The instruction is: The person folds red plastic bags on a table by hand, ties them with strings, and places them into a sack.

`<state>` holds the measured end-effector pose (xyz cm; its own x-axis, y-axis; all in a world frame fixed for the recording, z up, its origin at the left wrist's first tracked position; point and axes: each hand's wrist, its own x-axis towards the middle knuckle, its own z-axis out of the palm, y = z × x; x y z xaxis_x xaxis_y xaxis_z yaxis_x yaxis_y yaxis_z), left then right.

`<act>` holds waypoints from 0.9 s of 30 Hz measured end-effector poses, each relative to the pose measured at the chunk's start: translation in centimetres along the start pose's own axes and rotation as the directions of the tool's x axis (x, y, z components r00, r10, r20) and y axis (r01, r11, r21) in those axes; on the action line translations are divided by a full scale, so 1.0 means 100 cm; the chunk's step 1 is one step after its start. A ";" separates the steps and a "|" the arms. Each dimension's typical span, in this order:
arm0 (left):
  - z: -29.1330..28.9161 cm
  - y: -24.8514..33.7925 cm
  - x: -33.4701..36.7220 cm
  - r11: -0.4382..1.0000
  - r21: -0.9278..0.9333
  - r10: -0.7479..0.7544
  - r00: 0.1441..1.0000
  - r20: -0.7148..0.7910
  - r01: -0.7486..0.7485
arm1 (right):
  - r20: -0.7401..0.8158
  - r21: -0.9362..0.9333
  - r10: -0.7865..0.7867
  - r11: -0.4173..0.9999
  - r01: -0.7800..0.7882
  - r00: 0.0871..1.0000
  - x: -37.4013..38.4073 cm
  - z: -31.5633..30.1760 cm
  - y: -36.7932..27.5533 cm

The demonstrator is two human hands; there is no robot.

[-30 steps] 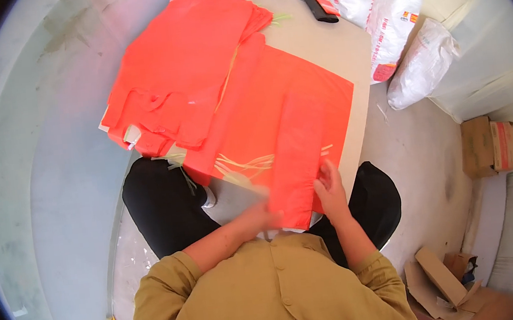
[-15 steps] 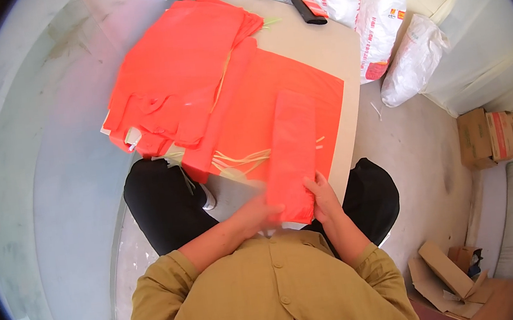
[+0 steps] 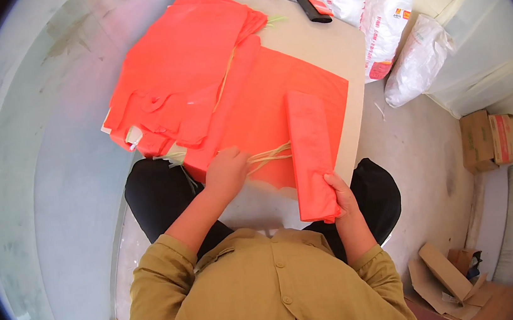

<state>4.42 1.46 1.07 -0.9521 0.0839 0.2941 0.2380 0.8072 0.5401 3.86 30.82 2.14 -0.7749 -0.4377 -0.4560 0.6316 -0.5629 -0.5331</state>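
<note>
From my remote seat, I saw the right hand (image 3: 343, 200) pinching the long, folded bundle of orange-red sheet material (image 3: 310, 144) near its close end, thumb on top; that end jutted past the near edge of the tan, flat surface (image 3: 357, 98), by its right corner. The left hand (image 3: 226, 171), its fingers curled, was at the thin, pale-yellow strips (image 3: 271, 154) along the near edge; I could not tell whether it gripped them. A flat orange-red sheet (image 3: 264, 89) lay beneath the bundle's far part, and a broad orange-red pile (image 3: 178, 55) covered the surface's left side. White plastic sacks with printing (image 3: 388, 25) stood along the far right edge.
</note>
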 end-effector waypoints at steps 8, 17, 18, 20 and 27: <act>0.014 -0.018 0.021 0.975 0.218 0.007 0.986 0.166 -0.044 | -0.052 0.043 0.025 0.999 -0.023 0.998 -0.003 -0.007 -0.008; -0.027 -0.064 0.073 0.611 -0.454 -0.656 0.736 0.168 0.648 | -0.042 0.250 0.017 0.968 -0.006 0.999 -0.007 0.000 -0.020; -0.031 -0.062 0.076 0.503 -0.604 -0.719 0.687 0.105 0.619 | -0.053 0.250 0.022 0.968 -0.008 0.998 -0.006 -0.003 -0.020; -0.024 -0.052 0.071 0.700 -0.528 -0.635 0.757 -0.153 0.481 | -0.030 0.263 0.019 0.965 -0.011 0.999 -0.003 -0.002 -0.018; 0.006 0.009 0.017 0.996 0.029 0.080 0.987 0.142 -0.085 | 0.025 0.126 0.000 0.992 -0.004 1.000 0.011 -0.007 -0.008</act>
<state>2.88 2.73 1.57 -0.9475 0.2305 0.2216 0.3126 0.8139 0.4897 2.50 31.25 1.59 -0.7751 -0.4555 -0.4380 0.6264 -0.6450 -0.4377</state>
